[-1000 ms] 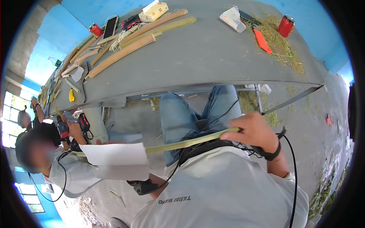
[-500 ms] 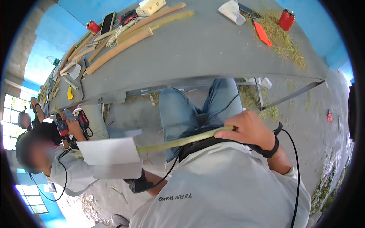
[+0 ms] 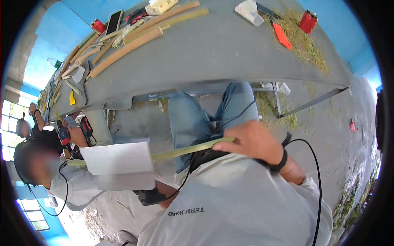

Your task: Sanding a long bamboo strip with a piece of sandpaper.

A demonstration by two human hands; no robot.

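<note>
A long pale green bamboo strip (image 3: 184, 151) lies across in front of my waist. Its right end is gripped by my right hand (image 3: 250, 143), thumb on top and fingers curled round it. Further left, a creased white sheet (image 3: 117, 159) covers the middle of the strip, whose left end (image 3: 77, 162) comes out beyond it. My left forearm (image 3: 167, 192), with a black wrist device (image 3: 148, 197), runs up to the sheet. The sheet hides my left hand, so its fingers do not show.
On the grey table (image 3: 197, 53) lie bamboo pieces (image 3: 127, 51), a phone (image 3: 114, 22), red cans (image 3: 308, 21), an orange-red tool (image 3: 282, 36) and shavings (image 3: 305, 45). At my left a person (image 3: 69, 176) holds a power drill (image 3: 63, 133). A black cable (image 3: 318, 184) hangs by my right arm.
My right hand has moved left with the bamboo strip. More of the strip's left end now sticks out past the white sheet, which has stayed nearly in place.
</note>
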